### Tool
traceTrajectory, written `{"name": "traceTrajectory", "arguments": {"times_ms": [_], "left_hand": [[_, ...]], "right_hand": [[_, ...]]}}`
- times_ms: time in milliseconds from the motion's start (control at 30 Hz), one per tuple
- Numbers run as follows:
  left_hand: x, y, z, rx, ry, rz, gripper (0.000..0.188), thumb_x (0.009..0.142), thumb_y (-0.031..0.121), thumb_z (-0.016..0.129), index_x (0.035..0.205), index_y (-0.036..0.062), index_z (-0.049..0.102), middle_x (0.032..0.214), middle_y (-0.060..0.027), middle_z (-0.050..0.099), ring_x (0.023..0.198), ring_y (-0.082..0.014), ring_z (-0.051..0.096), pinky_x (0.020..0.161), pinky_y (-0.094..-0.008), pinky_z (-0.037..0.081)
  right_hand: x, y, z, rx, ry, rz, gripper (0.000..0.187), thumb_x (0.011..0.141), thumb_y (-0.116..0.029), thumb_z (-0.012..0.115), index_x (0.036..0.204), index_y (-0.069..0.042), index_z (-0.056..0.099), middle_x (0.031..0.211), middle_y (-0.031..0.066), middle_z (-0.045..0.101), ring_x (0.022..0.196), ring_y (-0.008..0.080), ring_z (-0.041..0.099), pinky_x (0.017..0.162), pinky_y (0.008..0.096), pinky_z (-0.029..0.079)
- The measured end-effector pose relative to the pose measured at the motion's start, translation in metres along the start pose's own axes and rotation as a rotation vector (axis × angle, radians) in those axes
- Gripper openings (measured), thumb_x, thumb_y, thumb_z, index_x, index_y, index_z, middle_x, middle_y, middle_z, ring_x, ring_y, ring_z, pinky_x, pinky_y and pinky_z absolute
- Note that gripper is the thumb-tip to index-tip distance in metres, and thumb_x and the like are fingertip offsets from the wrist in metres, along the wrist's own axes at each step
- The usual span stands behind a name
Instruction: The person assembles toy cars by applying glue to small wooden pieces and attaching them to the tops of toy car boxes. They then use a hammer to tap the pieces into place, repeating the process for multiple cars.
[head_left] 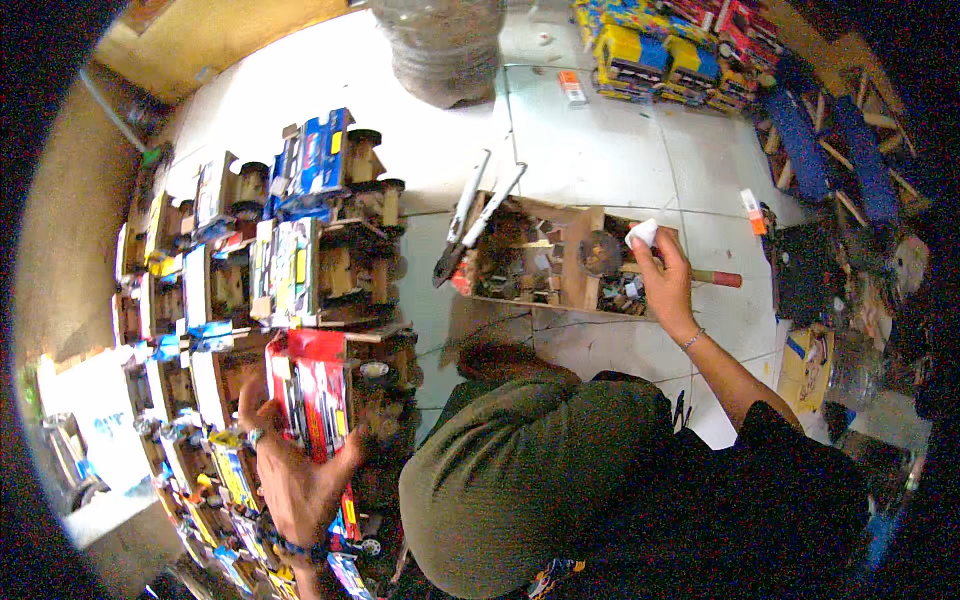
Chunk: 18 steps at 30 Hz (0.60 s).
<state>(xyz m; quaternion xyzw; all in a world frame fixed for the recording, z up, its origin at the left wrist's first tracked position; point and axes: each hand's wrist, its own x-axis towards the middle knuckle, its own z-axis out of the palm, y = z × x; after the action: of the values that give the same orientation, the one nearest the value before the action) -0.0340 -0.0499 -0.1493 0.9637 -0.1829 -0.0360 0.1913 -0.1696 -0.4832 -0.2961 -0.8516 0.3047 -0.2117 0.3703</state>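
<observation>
My left hand (300,475) spans a red toy truck (318,390), thumb on its right side and fingers on its left. The truck sits in rows of wooden toy trucks at my left; a blue one (322,150) stands farther off. My right hand (668,275) pinches a small white object (642,234), too blurred to name, above the right end of a wooden box (574,260). Small scraps fill the box's compartments. A wooden handle with a red end (718,278) juts out past my right hand. White-handled pincers (468,218) lean at the box's left end.
A large clear plastic container (440,50) stands on the white tiled floor (560,150) beyond the box. Yellow and blue toy trucks (650,55) are stacked at the far right, near blue frames (800,140). Small orange-and-white packs (572,88) lie on the tiles. My knee (500,470) is in front.
</observation>
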Motion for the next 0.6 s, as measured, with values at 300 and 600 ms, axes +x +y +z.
{"name": "traceTrajectory", "arguments": {"times_ms": [300, 600], "left_hand": [[-0.023, 0.031, -0.016, -0.127, -0.01, -0.019, 0.108, 0.055, 0.035, 0.092, 0.134, 0.0041, 0.025, 0.115, -0.0213, 0.05, 0.103, -0.0342, 0.056, 0.087, -0.0416, 0.05], [-0.025, 0.07, -0.061, -0.144, -0.129, 0.056, 0.108, 0.052, 0.036, 0.093, 0.13, 0.004, 0.025, 0.113, -0.0189, 0.052, 0.1, -0.0295, 0.057, 0.087, -0.04, 0.049]], "right_hand": [[-0.021, 0.039, 0.001, -0.08, -0.049, -0.026, 0.033, 0.092, -0.024, 0.065, 0.113, 0.002, 0.062, 0.102, 0.0158, 0.068, 0.098, 0.0303, 0.064, 0.09, 0.039, 0.048], [-0.035, 0.059, 0.007, -0.167, -0.136, 0.03, 0.041, 0.092, -0.023, 0.065, 0.122, 0.004, 0.057, 0.114, 0.0212, 0.063, 0.108, 0.035, 0.059, 0.097, 0.0402, 0.044]]}}
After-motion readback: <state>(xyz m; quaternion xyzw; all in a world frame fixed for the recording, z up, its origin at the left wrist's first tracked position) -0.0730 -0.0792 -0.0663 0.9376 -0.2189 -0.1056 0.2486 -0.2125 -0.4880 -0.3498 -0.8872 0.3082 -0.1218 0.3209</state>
